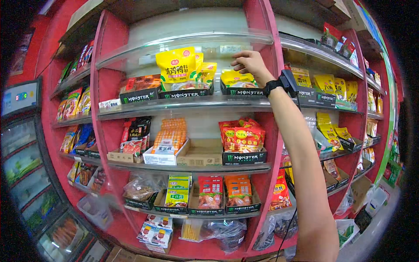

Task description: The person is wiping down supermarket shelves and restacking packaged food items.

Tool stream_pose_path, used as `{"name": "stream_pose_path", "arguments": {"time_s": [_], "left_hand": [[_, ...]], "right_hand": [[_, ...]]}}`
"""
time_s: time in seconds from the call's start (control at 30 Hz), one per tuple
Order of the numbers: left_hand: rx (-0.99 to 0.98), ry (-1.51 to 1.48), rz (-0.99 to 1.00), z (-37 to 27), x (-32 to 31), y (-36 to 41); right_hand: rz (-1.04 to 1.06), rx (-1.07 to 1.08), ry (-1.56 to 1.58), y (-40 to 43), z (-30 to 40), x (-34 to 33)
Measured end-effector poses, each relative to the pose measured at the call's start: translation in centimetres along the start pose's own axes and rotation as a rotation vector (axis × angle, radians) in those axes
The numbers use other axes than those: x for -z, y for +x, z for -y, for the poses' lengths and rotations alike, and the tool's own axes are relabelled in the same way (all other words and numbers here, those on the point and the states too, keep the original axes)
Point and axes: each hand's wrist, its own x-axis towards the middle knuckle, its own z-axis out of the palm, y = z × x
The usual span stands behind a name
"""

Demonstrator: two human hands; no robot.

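Observation:
My right hand (247, 64) reaches up to the upper shelf from the right, fingers loosely bent and spread, nothing visible in them. A dark band and a small black device are on its wrist. Just below the fingers, yellow seasoning packets (238, 79) sit low in a black cardboard tray (246, 92) marked Monster. To its left, taller yellow packets (175, 67) stand in a similar tray (186, 94). Orange-red packets (144, 83) lie in another tray farther left. My left hand is out of view.
Pink dividers (269, 39) separate the shelf bays, and a clear shelf edge (183, 107) runs below the hand. The shelf beneath holds red packets (242, 136) and an open cardboard box (200, 152). A glass-door refrigerator (26, 170) stands at left. A black cable (288, 226) hangs by my arm.

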Motion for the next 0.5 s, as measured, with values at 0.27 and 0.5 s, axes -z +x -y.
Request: {"name": "stream_pose_path", "arguments": {"time_s": [0.27, 0.5], "left_hand": [[-0.017, -0.013, 0.018, 1.0, 1.6, 0.7], [-0.038, -0.040, -0.008, 0.6, 1.3, 0.6]], "right_hand": [[0.160, 0.071, -0.200, 0.6, -2.6, -6.0], [0.079, 0.190, -0.495, 0.3, -4.0, -12.6]]}}
